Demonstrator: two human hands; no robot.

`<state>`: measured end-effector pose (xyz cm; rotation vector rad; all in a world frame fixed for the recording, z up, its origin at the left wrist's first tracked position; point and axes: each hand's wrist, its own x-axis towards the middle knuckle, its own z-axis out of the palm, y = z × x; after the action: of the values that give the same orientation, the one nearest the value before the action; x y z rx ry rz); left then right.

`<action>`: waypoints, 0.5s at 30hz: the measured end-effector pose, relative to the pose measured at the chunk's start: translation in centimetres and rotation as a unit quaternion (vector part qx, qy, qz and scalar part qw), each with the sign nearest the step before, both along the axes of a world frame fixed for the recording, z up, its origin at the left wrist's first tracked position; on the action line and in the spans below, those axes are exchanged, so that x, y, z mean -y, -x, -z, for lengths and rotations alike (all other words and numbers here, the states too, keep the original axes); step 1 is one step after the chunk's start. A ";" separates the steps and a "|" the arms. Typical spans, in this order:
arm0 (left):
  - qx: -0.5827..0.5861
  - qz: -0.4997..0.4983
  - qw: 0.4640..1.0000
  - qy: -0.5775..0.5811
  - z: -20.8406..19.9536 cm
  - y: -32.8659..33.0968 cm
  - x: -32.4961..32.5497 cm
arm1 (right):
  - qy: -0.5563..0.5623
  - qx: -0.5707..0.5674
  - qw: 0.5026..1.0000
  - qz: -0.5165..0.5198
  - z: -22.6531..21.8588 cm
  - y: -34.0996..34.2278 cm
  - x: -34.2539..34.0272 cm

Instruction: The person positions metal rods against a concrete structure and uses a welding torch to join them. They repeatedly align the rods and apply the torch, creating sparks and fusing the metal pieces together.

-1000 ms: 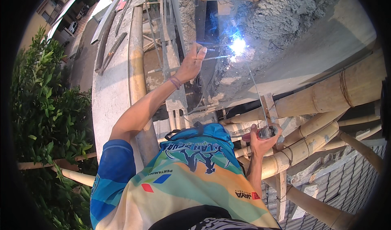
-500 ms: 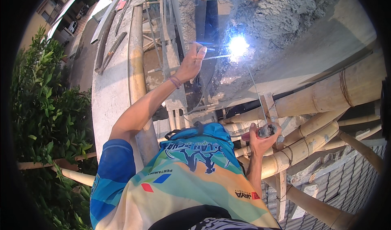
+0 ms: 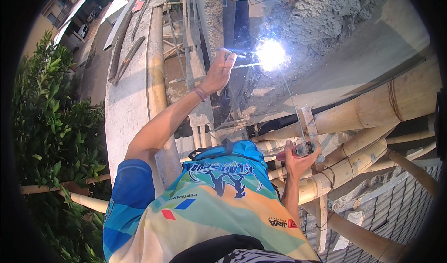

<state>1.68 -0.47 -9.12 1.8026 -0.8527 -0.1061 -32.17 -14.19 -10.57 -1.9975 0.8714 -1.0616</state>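
Head view: your right hand (image 3: 301, 157), right of centre in the frame, has its fingers wrapped round a rod holder (image 3: 304, 149), and a long thin rod (image 3: 291, 93) slants from it up to a white glare (image 3: 271, 54) in the upper middle. That length probably serves to keep your fingers well apart from the heat. Your left hand (image 3: 220, 74), left of the glare, has its fingers curled round a thin metal bar (image 3: 240, 56), likely to steady it; the far end is lost in the light (whether it touches the rod's tip, you cannot tell). A second bar (image 3: 247, 66) runs just below it, also into the glare.

For moving, your right side looks tighter: a wood strip (image 3: 308, 121) stands just beside the rod near the holder, and a bamboo pole (image 3: 344, 173) lies close by the hand. Rough concrete (image 3: 321, 18) bounds the upper right. The widest room appears to lie between your two hands, in the middle of the frame. At the left, a pale ledge (image 3: 123, 123) and an upright pole (image 3: 157, 72) lie near your left forearm, which crosses over them.
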 end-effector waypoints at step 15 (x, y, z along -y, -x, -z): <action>-0.040 0.042 0.997 0.051 -0.8 0.8 -0.2 | 0.106 0.131 0.985 -0.039 -0.5 0.8 0.1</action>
<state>0.89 -0.24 -8.35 1.6572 -0.8622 -0.1841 -32.95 -14.28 -10.06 -1.9837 0.5566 -1.3831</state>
